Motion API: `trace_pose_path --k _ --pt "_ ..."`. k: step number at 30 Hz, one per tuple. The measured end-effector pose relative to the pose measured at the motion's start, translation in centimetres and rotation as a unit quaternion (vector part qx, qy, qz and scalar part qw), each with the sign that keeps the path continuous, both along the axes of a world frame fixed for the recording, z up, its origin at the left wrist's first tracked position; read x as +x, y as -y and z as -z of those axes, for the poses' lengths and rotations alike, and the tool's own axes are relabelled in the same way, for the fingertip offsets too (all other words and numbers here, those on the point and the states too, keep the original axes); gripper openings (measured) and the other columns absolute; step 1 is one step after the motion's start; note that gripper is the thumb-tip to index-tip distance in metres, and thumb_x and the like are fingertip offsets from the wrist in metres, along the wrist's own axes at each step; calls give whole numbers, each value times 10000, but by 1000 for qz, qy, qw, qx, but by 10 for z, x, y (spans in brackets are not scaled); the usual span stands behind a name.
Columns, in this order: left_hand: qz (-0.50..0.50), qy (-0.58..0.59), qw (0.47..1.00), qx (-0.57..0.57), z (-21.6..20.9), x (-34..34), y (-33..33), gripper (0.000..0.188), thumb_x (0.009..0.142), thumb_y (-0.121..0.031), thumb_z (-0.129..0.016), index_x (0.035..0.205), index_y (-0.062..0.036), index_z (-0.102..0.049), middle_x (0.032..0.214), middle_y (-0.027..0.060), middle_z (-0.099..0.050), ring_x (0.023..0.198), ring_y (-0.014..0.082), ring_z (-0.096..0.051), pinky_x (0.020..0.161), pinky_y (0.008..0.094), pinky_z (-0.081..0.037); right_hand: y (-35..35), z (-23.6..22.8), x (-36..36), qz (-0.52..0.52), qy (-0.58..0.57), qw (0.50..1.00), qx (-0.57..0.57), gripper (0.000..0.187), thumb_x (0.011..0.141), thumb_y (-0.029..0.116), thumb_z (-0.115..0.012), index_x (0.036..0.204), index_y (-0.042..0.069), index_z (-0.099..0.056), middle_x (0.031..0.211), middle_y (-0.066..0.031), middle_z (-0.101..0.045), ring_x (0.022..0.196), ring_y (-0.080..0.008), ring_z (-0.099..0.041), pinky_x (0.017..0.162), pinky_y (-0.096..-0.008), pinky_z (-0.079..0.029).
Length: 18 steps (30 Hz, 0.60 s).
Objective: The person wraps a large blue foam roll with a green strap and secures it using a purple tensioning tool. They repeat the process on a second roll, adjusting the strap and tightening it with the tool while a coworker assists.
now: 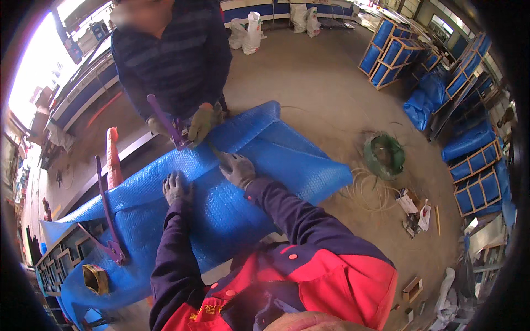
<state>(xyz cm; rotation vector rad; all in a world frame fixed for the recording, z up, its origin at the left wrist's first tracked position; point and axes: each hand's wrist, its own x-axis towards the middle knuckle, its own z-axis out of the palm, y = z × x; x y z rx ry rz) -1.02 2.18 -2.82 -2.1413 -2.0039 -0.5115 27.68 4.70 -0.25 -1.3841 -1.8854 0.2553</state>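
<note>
Blue bubble wrap (221, 215) covers a long bundle in front of me. My left hand (176, 188), in a grey glove, lies on the wrap with fingers stretched out, holding nothing. Farther right, my gloved right hand (238, 170) rests on the wrap, its fingers closed at the end of a green strap (214, 149). Across the bundle, a co-worker's gloved hands (201, 124) work at the strap with a purple long-handled strapping tool (167, 122). A second purple tool (106, 209) with long handles lies on the wrap to my left.
A roll of tape (96, 279) sits at the bundle's near left, by a dark lattice frame (69, 251). An orange-wrapped piece (113, 157) stands behind. Right on the floor are a green strap coil (384, 155), loose pale strap (367, 190) and wood-crated blue packages (389, 52).
</note>
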Motion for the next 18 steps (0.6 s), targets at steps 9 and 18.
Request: trace_pose_path --k 9,18 --pt "3 11 1000 16 2 0 -1 693 861 -495 -725 1419 -120 -556 1512 119 -508 1437 344 -412 1225 501 -266 2 -5 1 1 -10 1000 -21 497 894 355 -720 1310 98 -628 1090 -174 -706 1012 -392 -670 898 -476 -537" --pt "-2 6 1000 18 -3 4 3 679 857 -476 -735 1410 -120 -568 1490 149 -526 1414 344 -437 1225 503 -269 2 -5 2 -6 -13 1000 -17 490 908 365 -700 1328 127 -621 1114 -178 -703 1002 -394 -671 882 -484 -536"
